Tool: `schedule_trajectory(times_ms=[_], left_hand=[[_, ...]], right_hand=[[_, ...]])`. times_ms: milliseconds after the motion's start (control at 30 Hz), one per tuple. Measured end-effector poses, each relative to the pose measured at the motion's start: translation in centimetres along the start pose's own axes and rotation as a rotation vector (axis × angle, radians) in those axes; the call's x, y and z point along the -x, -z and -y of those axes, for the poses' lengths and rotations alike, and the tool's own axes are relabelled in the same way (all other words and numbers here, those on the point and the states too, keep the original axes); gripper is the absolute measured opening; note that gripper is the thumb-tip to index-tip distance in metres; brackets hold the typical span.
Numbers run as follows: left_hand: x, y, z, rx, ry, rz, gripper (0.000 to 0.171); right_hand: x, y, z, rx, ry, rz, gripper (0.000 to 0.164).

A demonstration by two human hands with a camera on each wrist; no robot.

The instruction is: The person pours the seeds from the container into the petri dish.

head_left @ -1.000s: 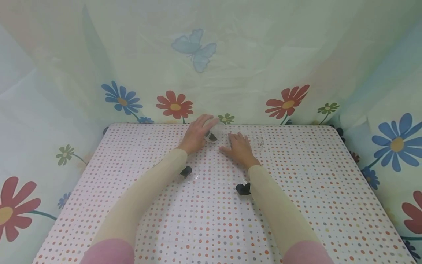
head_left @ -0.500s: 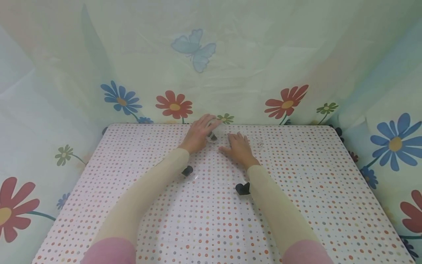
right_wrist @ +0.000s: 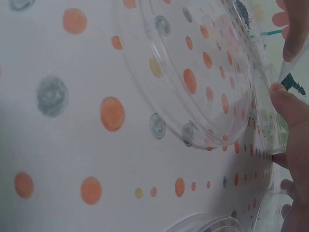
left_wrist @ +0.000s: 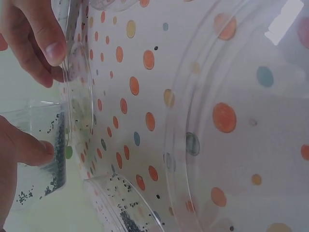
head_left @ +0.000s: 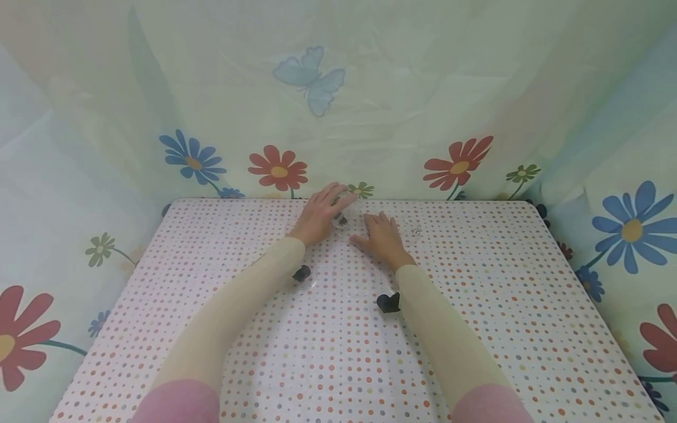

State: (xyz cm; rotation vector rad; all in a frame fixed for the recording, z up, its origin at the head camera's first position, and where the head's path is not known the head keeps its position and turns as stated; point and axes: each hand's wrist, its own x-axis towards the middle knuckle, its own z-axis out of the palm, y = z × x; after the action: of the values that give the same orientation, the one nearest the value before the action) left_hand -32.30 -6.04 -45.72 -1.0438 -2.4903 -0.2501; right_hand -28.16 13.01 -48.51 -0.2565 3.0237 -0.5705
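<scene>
The left hand (head_left: 319, 216) grips a clear cup (left_wrist: 39, 121) of dark granules (left_wrist: 59, 175) near the clear dish (left_wrist: 79, 94) the right hand (head_left: 382, 238) pinches; the cup (likely light, slippery) is best held gently around its sides.

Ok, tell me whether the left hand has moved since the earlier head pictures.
Yes, slightly: in the head view the left hand has shifted right, towards and partly over the small printed green flower.
</scene>
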Motion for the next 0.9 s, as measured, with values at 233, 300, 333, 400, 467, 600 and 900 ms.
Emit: schedule_trajectory(times_ms=[233, 300, 333, 400, 467, 600, 900], left_hand=[[-0.11, -0.23, 0.04, -0.007, -0.021, -0.005, 0.078], [-0.14, -0.26, 0.02, -0.012, -0.027, -0.005, 0.078], [-0.16, -0.27, 0.00, -0.017, -0.030, -0.004, 0.078], [-0.19, -0.23, -0.06, -0.022, -0.035, -0.004, 0.078], [-0.20, -0.14, -0.12, -0.032, -0.036, 0.005, 0.077], [-0.30, 0.01, -0.24, -0.036, -0.042, 0.016, 0.074], [-0.48, -0.17, -0.32, -0.049, -0.063, 0.017, 0.070]], right_hand=[[-0.04, -0.05, 0.00, 0.005, -0.002, 0.006, 0.075], [-0.02, -0.06, 0.00, 0.007, -0.003, 0.011, 0.076], [-0.01, -0.06, 0.00, 0.007, -0.004, 0.013, 0.076], [-0.01, -0.07, 0.00, 0.005, -0.008, 0.011, 0.076], [0.02, -0.06, -0.01, 0.006, -0.008, 0.009, 0.077], [0.05, -0.04, -0.02, -0.003, -0.003, 0.001, 0.076], [0.05, -0.18, -0.09, -0.017, -0.006, 0.003, 0.075]])
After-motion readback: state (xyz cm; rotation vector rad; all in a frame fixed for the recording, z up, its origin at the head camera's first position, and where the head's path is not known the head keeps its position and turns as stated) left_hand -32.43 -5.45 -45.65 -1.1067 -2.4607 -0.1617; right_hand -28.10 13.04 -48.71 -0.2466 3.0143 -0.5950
